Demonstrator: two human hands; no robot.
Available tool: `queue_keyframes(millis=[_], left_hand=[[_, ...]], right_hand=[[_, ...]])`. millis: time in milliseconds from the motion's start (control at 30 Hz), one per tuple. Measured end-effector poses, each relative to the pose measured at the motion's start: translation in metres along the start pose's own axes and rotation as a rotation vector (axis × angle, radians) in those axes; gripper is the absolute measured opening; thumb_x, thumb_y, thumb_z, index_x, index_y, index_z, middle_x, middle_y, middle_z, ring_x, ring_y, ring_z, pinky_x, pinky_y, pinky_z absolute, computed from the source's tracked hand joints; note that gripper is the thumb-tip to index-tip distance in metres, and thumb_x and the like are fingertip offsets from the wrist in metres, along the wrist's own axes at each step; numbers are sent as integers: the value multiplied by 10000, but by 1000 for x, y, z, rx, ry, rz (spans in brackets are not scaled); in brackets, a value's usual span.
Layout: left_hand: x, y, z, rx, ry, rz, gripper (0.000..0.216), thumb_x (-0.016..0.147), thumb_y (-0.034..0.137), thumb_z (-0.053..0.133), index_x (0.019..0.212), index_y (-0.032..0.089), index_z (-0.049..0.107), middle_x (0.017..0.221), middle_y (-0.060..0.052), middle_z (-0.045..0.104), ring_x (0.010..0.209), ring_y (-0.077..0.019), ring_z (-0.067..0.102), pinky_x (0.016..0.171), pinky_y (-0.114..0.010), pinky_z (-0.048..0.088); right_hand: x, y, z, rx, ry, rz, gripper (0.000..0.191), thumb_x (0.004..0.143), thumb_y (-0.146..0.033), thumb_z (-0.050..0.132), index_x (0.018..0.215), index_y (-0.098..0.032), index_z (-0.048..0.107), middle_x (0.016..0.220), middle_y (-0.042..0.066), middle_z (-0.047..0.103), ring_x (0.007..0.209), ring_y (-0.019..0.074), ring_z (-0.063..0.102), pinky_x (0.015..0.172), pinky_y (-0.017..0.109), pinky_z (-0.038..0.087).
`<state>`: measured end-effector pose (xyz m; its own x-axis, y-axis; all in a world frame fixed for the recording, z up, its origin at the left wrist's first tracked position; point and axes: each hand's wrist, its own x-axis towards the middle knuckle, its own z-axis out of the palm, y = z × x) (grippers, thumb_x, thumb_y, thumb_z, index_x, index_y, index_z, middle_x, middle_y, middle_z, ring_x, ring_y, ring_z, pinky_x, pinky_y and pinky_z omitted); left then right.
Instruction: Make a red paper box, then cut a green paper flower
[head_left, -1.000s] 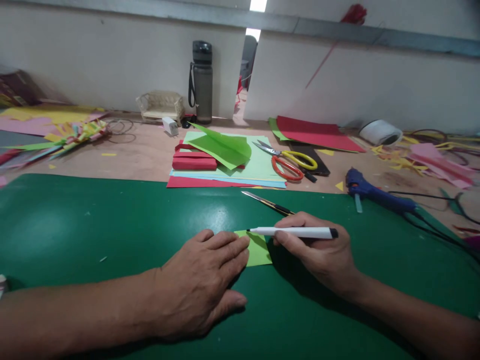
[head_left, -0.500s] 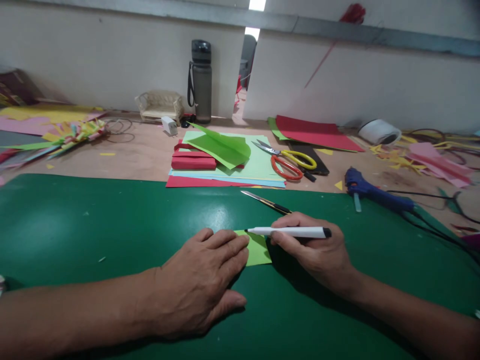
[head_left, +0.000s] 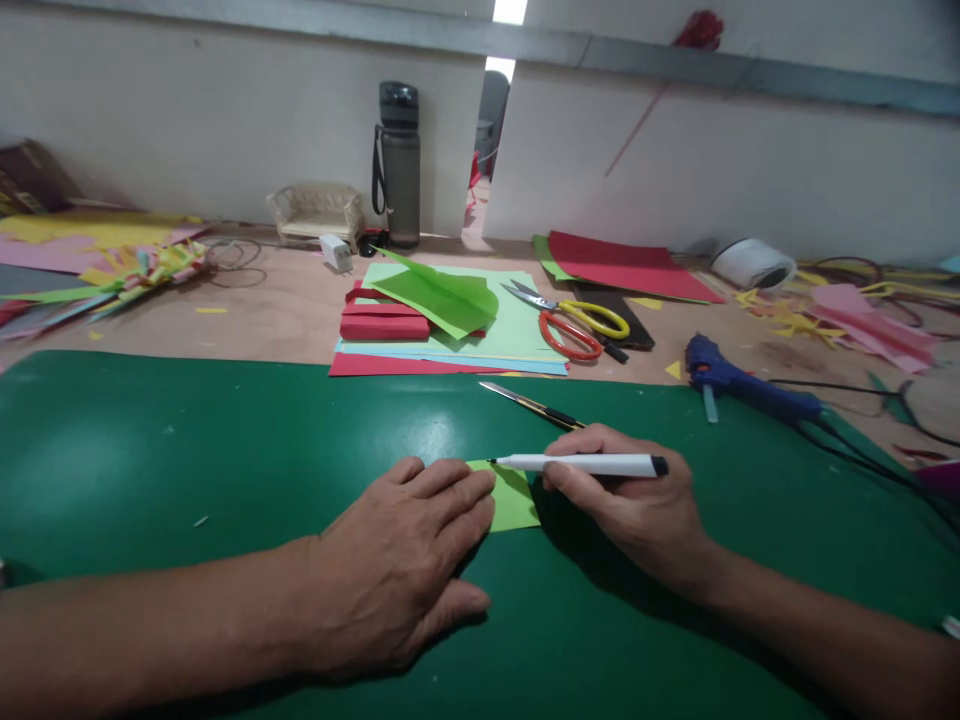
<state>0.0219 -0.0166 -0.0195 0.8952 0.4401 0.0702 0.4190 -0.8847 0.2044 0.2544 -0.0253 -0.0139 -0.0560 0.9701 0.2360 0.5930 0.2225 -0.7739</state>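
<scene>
A small piece of light green paper (head_left: 513,502) lies on the dark green mat (head_left: 247,440). My left hand (head_left: 420,560) rests flat across its left part, fingers stretched out and thumb apart, hiding that side. A white marker (head_left: 592,464) with a black end is gripped in my right hand (head_left: 637,510), held nearly level. Its dark tip meets the upper edge of the paper, or hovers just over it; I cannot tell which. Just beyond my right hand lies a craft knife (head_left: 529,404), its blade pointing left and its near end close to my fingers.
Behind the mat are a stack of coloured paper (head_left: 517,300), scissors (head_left: 577,325) with red and yellow handles, and a grey bottle (head_left: 403,185). A blue glue gun (head_left: 750,385) with its cable lies at the right. Paper strips (head_left: 150,272) lie at the left.
The whole view has shifted slightly. The marker's back end sits a touch farther right relative to my right hand; my left hand stays on the paper.
</scene>
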Motion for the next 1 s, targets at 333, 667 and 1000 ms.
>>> queue_keyframes(millis=[333,667,1000], left_hand=[[0,-1,0,7,-3,-2,518,941,495,318,1314,149,420,1431,-93,433,1236,-308,410,912,-461,338],[0,0,0,11,0,-7,506,944,492,312,1315,165,424,1429,-75,439,1235,-291,414,923,-446,331],[0,-1,1,-4,7,-4,520,938,493,341,1341,168,388,1421,-68,451,1236,-287,402,919,-437,325]], right_hand=[[-1,0,-3,-14,30,32,121,766,-283,613,696,-194,654,539,-5,627,463,128,533,425,220,397],[-2,-1,-4,-11,10,19,139,766,-287,605,684,-186,652,545,2,603,456,125,512,424,230,383],[-4,-4,-8,-32,31,10,144,766,-264,591,658,-184,645,546,-4,618,472,123,540,445,215,410]])
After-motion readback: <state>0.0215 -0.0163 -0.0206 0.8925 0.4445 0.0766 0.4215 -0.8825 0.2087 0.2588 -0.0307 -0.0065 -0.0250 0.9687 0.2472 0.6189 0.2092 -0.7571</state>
